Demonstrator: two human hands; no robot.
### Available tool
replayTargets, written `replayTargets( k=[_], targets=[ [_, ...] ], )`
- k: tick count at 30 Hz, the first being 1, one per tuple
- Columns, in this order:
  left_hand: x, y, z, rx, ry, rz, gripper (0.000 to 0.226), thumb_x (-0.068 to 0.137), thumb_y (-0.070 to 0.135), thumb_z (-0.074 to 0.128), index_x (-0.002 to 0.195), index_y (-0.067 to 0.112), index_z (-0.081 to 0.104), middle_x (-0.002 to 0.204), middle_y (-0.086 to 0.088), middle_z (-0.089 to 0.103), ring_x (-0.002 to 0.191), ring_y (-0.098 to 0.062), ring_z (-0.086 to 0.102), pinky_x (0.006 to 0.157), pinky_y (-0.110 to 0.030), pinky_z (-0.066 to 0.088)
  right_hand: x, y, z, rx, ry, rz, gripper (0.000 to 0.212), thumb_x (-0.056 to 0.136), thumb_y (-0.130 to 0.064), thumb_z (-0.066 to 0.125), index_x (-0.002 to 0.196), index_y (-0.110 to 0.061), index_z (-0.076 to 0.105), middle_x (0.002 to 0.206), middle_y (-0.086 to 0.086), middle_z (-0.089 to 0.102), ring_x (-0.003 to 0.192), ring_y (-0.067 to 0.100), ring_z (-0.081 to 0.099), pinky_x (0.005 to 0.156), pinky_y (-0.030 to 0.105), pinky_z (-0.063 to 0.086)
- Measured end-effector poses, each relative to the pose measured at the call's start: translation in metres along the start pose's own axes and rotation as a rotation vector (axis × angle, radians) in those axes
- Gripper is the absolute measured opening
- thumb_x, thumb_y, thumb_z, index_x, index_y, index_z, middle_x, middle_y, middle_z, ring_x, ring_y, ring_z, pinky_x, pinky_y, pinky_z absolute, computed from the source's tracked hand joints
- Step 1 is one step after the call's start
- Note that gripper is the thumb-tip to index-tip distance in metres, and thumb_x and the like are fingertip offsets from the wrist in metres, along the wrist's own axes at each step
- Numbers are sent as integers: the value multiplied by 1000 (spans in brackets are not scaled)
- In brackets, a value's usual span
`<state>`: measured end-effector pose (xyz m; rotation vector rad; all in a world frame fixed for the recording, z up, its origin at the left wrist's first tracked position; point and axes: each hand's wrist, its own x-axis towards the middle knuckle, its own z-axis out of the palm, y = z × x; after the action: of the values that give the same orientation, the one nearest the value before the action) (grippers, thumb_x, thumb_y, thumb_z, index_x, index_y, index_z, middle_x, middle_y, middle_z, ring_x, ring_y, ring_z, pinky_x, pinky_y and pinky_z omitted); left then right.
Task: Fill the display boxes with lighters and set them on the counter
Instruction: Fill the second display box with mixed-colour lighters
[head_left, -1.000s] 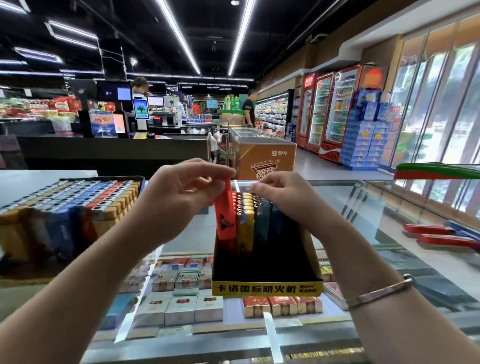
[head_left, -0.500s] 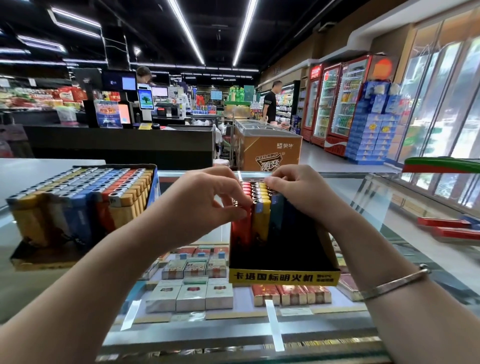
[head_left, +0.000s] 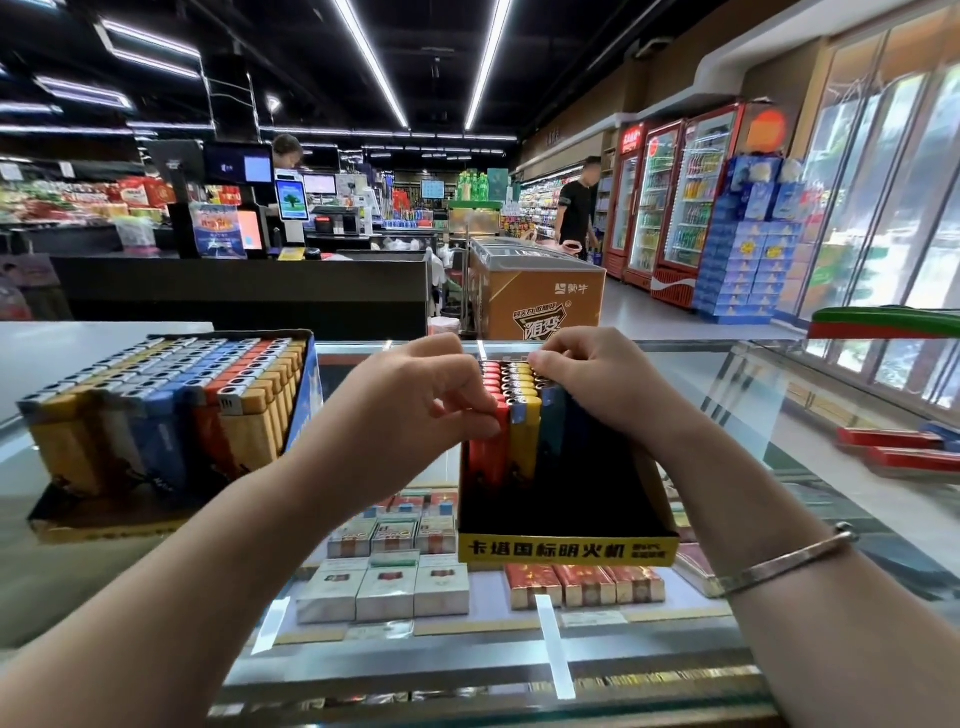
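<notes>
We stand at a glass counter (head_left: 727, 395) with cigarette packs (head_left: 384, 592) shelved beneath it. At ten o'clock on the glass sits a full display box (head_left: 171, 415) of lighters. At the centre stands our black display box (head_left: 566, 530) with a yellow front strip, its rear rows filled and its front bare. Our left hand (head_left: 395, 405) pinches the top of a red lighter (head_left: 488, 447) standing in the front-left row. Our right hand (head_left: 592, 374), at one o'clock from it, rests curled fingers on the lighter tops; we cannot tell whether it grips any.
</notes>
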<state>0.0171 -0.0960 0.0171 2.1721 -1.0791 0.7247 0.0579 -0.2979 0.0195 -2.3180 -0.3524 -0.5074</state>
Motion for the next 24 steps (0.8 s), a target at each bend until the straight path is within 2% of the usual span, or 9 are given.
replayTargets(
  k=[2,5,8,10,12,15,19,22,24],
  targets=[
    [-2,0,5,27,33,24,19,74,19,72,73,31,56,81,18,54,71,-3,61,66,-16,52,0,1,-1,-3,12,-2,16,91,-34,55,83,-24,65,79,-6,62,81,13,57,71,32,46],
    [-3,-6,7,-200,14,-116,14,70,33,68,79,30,57,91,15,55,84,-3,58,69,-18,52,-1,2,-1,5,46,-12,15,90,-31,57,82,-23,65,77,-5,63,77,11,57,64,28,44],
    [-3,-16,10,-382,-129,-341,54,60,47,76,103,47,43,124,13,44,109,-1,48,91,-27,47,-2,2,-1,38,87,-9,12,89,-26,58,82,-21,66,76,-5,63,75,10,57,62,26,42],
    [-3,-18,16,-497,-268,-479,87,58,36,82,120,56,24,144,9,25,120,-7,36,98,-31,43,-2,1,-1,35,127,-10,11,89,-23,59,81,-21,66,73,-8,61,72,8,55,61,25,42],
    [-3,-20,23,-651,-351,-576,110,66,15,79,138,51,5,144,12,18,115,-5,38,84,-21,51,-3,0,-1,34,187,-8,11,88,-19,59,80,-18,67,67,-9,57,66,7,52,62,27,43],
    [-4,-23,30,-744,-366,-624,113,75,2,71,144,43,-8,147,-1,28,105,-5,54,75,-16,53,-8,0,-3,58,293,19,13,88,-15,58,80,-12,67,66,-8,56,65,9,51,65,28,45],
    [-2,-18,42,-654,-310,-650,118,74,-3,70,143,40,-16,151,-9,18,123,-24,44,98,-35,45,-25,8,-18,42,405,77,13,89,-14,57,80,-13,66,67,-8,56,69,14,54,60,24,42],
    [1,-9,52,-622,-262,-638,118,73,-7,69,144,36,-14,151,-5,11,119,-17,37,73,-14,50,-41,19,-41,-103,428,135,13,89,-14,55,81,-13,66,70,0,59,72,22,55,65,28,41],
    [4,-4,60,-582,-230,-634,115,73,-6,69,145,36,-10,149,-5,12,113,-16,36,64,-10,46,-52,29,-59,-257,431,213,14,88,-15,53,86,-10,66,80,8,64,77,27,57,68,31,44]
  ],
)
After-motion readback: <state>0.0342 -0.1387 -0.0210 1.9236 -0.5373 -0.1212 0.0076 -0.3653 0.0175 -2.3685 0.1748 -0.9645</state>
